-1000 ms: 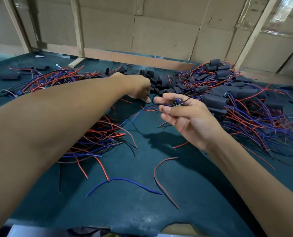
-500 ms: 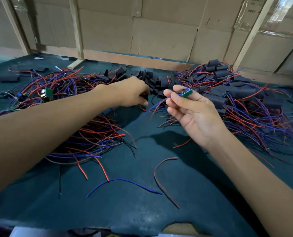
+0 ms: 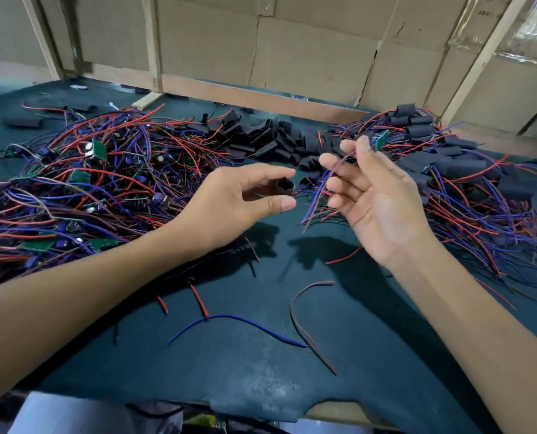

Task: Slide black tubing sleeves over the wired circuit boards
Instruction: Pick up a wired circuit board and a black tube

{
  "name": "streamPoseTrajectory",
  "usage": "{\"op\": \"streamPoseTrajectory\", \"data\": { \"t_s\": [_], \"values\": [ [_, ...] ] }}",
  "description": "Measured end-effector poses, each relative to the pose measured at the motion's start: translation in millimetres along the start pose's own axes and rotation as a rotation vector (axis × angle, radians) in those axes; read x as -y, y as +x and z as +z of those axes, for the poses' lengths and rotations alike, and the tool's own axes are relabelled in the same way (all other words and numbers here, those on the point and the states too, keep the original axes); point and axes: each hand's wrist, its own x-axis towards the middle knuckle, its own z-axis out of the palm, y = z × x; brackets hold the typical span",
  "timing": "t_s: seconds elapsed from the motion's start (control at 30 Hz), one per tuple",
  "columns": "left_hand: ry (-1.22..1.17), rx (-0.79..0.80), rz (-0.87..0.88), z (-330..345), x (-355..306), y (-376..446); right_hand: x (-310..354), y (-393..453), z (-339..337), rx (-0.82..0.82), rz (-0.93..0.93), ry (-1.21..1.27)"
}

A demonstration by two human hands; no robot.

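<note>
At frame centre: sleeve picked, board raised.
Since a second ago, my left hand [image 3: 245, 198] pinched a black sleeve [image 3: 284, 187] from the pile; my right hand [image 3: 370, 195] gripped the wired board [image 3: 381, 140] upper right, ready for threading.

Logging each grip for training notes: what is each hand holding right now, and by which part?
Left hand pinches a short black tubing sleeve by its sides. Right hand holds a small green circuit board by its wires, near the board.
</note>
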Motion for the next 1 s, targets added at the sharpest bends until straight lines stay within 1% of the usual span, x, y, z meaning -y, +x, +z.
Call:
{"op": "streamPoseTrajectory", "data": {
  "t_s": [0.1,0.17,0.2,0.27,0.33,0.47,0.63,0.7,0.77,0.83,0.9,1.0],
  "values": [
    [-0.122,-0.026,-0.008,-1,-1,-2,-2,0,0,0.063,-0.002,0.024],
    [-0.238,-0.016,-0.049,0,-4,0,-4,-1,0,0.116,-0.007,-0.002],
    [-0.321,0.018,-0.085,1,-5,0,-5,-1,0,0.136,-0.016,-0.029],
    [-0.508,0.133,-0.167,4,-6,-2,-8,-1,0,0.160,-0.056,-0.065],
    [-0.593,0.196,-0.209,7,-5,-3,-10,0,1,0.150,-0.099,-0.093],
    [-0.656,0.132,-0.245,9,-1,-1,-12,2,-2,0.162,-0.128,-0.166],
    [-0.612,0.070,-0.166,11,1,-1,-16,1,-3,0.269,-0.097,-0.337],
    [-0.555,0.034,-0.140,13,1,-2,-15,1,-2,0.228,-0.128,-0.328],
    [-0.475,-0.004,-0.123,14,1,-3,-9,3,-2,0.147,-0.200,-0.249],
    [-0.356,-0.001,-0.105,17,1,-5,1,4,-4,0.084,-0.273,-0.173],
    [-0.250,0.021,-0.096,19,1,-8,8,3,-5,0.065,-0.328,-0.184],
    [-0.228,0.028,-0.089,20,0,-10,10,0,-4,0.089,-0.366,-0.271]
  ]
}}
